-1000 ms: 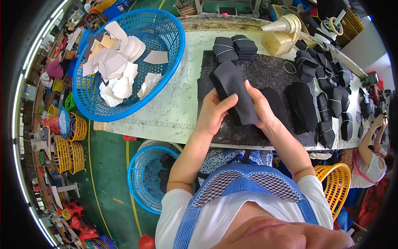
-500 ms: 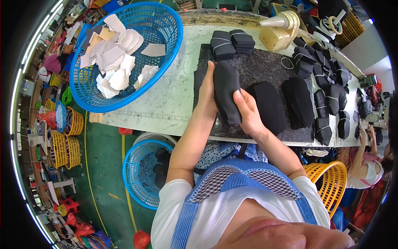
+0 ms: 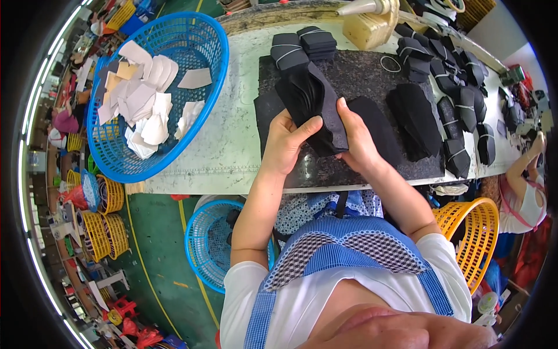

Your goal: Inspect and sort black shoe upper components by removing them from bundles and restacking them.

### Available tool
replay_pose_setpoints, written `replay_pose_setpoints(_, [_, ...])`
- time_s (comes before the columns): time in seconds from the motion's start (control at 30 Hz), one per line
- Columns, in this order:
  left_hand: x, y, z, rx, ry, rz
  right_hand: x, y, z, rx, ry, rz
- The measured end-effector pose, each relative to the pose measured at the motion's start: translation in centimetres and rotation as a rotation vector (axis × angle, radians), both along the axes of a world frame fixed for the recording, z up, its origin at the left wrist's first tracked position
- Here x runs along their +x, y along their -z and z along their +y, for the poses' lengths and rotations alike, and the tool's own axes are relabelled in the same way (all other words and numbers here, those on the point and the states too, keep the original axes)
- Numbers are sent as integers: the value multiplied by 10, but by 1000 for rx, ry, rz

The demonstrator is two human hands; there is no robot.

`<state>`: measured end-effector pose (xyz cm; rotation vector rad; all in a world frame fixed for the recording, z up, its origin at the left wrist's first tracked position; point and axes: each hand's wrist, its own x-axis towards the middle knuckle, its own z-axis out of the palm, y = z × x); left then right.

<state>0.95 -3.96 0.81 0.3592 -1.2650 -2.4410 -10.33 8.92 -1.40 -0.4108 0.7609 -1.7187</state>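
Black stack of thin pieces [image 3: 308, 99]: compact half a second ago, now bent with layers fanned apart, so judging by that, loose and not squared. Left hand [image 3: 285, 144] and right hand [image 3: 359, 138]: grip closed around it, over the dark mat [image 3: 369, 72] on the table [image 3: 232, 154].

The pale table [image 3: 239, 131] carries a dark mat [image 3: 372, 81], blue basket [image 3: 223, 75], yellowish bottle [image 3: 363, 30] and banded black bundles [image 3: 457, 158].
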Motion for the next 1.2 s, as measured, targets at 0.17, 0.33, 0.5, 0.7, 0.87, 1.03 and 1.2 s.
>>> replay_pose_setpoints(0.17, [-11,0,6,-100,-33,-43,-2,-33,7,343,666,1092])
replay_pose_setpoints(0.33, [-24,-10,23,-264,14,-43,-15,-56,37,289,584,1330])
replay_pose_setpoints(0.5, [-34,-5,35,-290,52,-64,-30,-59,49,309,460,1405])
replay_pose_setpoints(0.7, [-37,-6,42,-394,73,-103,-32,-52,57,363,445,1444])
replay_pose_setpoints(0.87, [-38,1,38,-96,147,-127,-40,-33,65,357,422,861])
replay_pose_setpoints(1.03, [-36,-2,32,116,6,-210,-70,-27,89,202,589,147])
replay_pose_setpoints(1.2, [-20,-3,-2,151,-100,-149,-132,-23,164,633,567,603])
